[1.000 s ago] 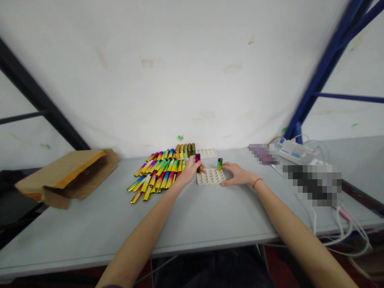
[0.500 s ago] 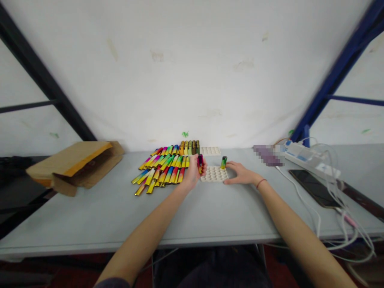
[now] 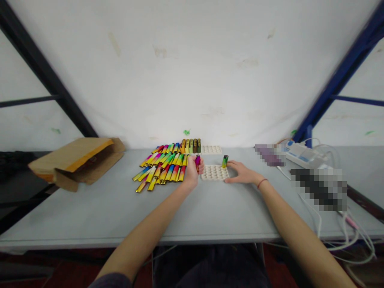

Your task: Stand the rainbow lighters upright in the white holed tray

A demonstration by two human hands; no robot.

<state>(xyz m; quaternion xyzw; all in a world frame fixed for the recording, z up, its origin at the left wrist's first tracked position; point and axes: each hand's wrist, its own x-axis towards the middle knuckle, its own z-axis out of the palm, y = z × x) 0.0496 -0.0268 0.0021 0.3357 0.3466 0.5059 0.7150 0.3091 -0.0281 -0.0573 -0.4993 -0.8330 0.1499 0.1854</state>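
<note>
In the head view, my left hand [image 3: 193,172] is closed around a small shiny purple tube [image 3: 197,160], whose lower part my fingers hide. It hovers at the left edge of a white tray [image 3: 214,173] with rows of round cups. One green and yellow tube [image 3: 225,161] stands upright in the tray's far right corner. Beside that corner my right hand [image 3: 241,173] rests with thumb and fingers spread along the tray's right edge. Left of my left hand lie many shiny tubes [image 3: 163,172] in rainbow colours with gold ends, in loose overlapping rows.
Behind, several rows of upright tubes [image 3: 191,146] stand beside a second white cupped tray [image 3: 211,149]. An opened brown paper bag [image 3: 81,160] lies at the left. To the right are a power strip [image 3: 300,158], white cables [image 3: 318,220] and blurred-out objects.
My left hand has turned and wrapped more tightly around the purple tube, so less of it shows. My right hand keeps its place by the tray. The view has shifted slightly.
</note>
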